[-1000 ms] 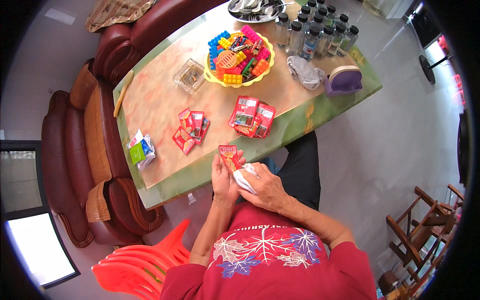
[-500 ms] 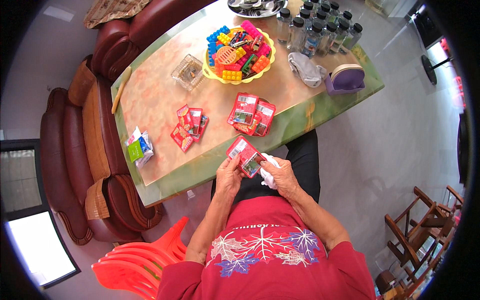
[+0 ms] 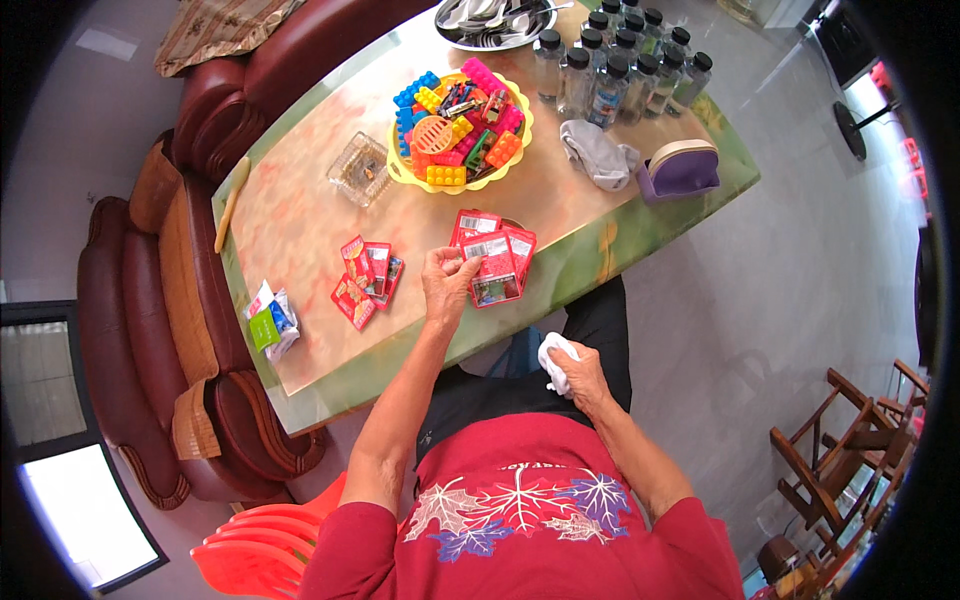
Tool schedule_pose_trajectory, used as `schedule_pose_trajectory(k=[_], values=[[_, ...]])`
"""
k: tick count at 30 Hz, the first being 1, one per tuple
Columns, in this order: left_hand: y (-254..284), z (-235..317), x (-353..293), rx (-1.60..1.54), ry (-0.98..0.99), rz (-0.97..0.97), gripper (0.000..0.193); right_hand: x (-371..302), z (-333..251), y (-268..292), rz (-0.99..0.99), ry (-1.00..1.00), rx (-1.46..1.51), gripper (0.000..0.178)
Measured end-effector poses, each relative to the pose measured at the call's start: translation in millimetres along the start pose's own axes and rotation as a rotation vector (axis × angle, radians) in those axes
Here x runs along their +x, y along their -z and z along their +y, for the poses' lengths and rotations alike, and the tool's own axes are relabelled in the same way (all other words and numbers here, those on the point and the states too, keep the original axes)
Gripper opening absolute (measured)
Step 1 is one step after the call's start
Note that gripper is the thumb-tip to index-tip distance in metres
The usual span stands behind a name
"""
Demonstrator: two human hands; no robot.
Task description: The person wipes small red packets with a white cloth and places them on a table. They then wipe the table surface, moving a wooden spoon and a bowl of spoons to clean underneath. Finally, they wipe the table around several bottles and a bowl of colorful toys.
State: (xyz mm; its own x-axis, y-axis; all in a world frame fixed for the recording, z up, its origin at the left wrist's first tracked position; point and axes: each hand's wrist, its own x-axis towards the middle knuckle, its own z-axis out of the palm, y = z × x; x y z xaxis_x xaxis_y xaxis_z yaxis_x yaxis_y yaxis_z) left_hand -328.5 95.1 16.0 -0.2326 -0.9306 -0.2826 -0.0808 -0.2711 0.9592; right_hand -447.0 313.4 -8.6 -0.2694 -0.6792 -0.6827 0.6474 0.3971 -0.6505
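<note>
Marble-patterned in green and peach, the table [image 3: 300, 220] runs across the view from nine o'clock to two o'clock, with a dark red leather sofa [image 3: 130, 300] along its far-left side. At about nine o'clock on the table lies a small crumpled green-and-white wrapper [image 3: 268, 322]. Just right of it, towards the centre, sits a loose cluster of red sachets [image 3: 364, 277], fanned and overlapping. At eleven o'clock from them stands a clear glass ashtray [image 3: 360, 170].

The left hand [image 3: 447, 285] reaches to the table's near edge at the centre, its fingers pinched on the left edge of a second red sachet pile [image 3: 495, 257]; the top packet [image 3: 493, 272] is held between thumb and fingertips and lies partly on the pile.

At twelve o'clock is a yellow basket [image 3: 462, 125] heaped with coloured plastic building blocks. Beyond it, a metal tray [image 3: 495, 18] and a group of capped clear bottles [image 3: 620, 60] sit at one o'clock.

The right hand [image 3: 580, 372], off the table at about five o'clock from the pile and over the lap, is curled closed around a white cloth [image 3: 553, 355]. On the table at two o'clock lie a grey crumpled cloth [image 3: 598, 153] and a purple pouch [image 3: 682, 170].
</note>
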Motion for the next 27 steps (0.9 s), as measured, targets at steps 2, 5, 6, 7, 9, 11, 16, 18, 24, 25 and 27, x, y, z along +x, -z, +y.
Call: schedule_pose_trajectory(k=[2, 5, 6, 7, 9, 11, 16, 18, 24, 25, 27], values=[[-5, -8, 10, 0.040, 0.001, 0.022, 0.033, -2, -1, -1, -0.002, -0.001, 0.029, 0.020], [-13, -18, 21, 0.011, 0.034, 0.095, 0.033, 4, 4, 2, -0.018, 0.008, -0.020, 0.021], [-14, -22, 24, -0.013, 0.046, 0.126, 0.033, 4, 4, 1, -0.029, 0.011, -0.029, 0.020], [-14, -26, 26, -0.024, 0.055, 0.132, 0.032, 4, 4, 0, -0.025, 0.017, -0.031, 0.019], [-14, -31, 27, -0.046, 0.075, 0.145, 0.031, 4, 2, 0, -0.028, 0.001, -0.034, 0.019], [-14, -33, 28, 0.000, 0.048, 0.165, 0.032, 6, 2, 1, -0.030, -0.011, -0.031, 0.019], [-11, -27, 22, 0.295, 0.007, 0.260, 0.038, 9, 4, 2, -0.015, -0.018, -0.033, 0.019], [-1, -30, 22, 0.440, -0.094, 0.329, 0.042, 7, 1, -2, -0.004, -0.024, -0.041, 0.019], [46, -32, 10, 0.765, -0.301, 0.636, 0.055, 11, 7, 8, -0.023, -0.045, -0.031, 0.030], [71, -45, 15, 0.745, -0.268, 0.744, 0.061, 9, 5, 5, -0.031, -0.050, -0.024, 0.030], [123, -65, 19, 0.844, -0.146, 0.982, 0.066, 8, 4, 0, -0.038, -0.054, -0.028, 0.031]])
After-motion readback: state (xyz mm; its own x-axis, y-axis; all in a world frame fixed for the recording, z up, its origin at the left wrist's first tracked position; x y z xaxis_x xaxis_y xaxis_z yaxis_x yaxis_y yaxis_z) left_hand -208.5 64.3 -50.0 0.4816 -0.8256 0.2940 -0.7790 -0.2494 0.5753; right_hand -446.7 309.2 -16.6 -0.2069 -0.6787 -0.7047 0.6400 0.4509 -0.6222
